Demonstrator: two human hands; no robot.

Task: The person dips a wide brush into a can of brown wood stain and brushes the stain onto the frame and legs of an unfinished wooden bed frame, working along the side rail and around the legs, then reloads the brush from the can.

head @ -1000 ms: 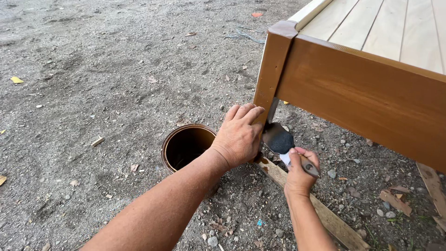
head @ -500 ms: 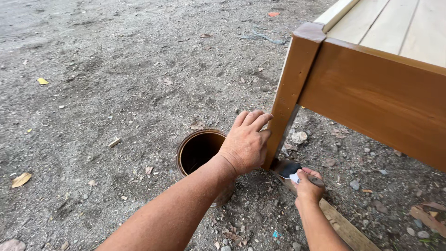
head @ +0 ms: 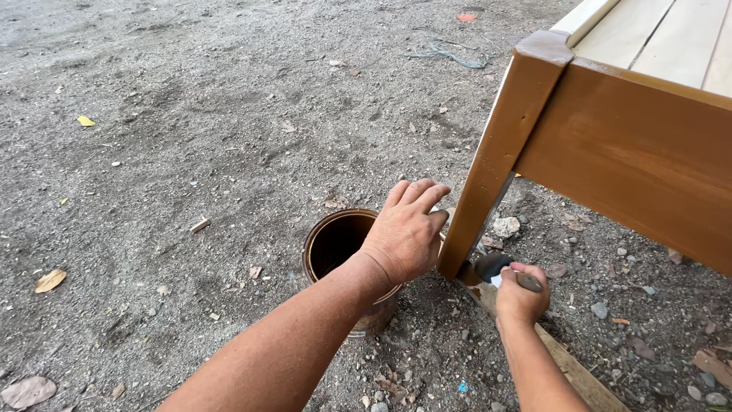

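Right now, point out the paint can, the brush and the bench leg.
paint can (head: 326, 243), head view, on its rim.
brush (head: 488, 267), head view, on its dark head.
bench leg (head: 499, 156), head view, on its brown painted side.

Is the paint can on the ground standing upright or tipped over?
Upright. The can stands on the gravel with its round open mouth facing up, no lid on it; the left hand rests over its rim.

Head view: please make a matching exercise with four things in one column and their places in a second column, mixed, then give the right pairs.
Things:
1. left hand
2. right hand
3. can
4. plank

Places:
A. flat on the ground, under the leg's foot
B. around a brush handle
C. over the can's rim, beside the leg
D. upright on the dirt, left of the leg

Pairs: 1-C, 2-B, 3-D, 4-A
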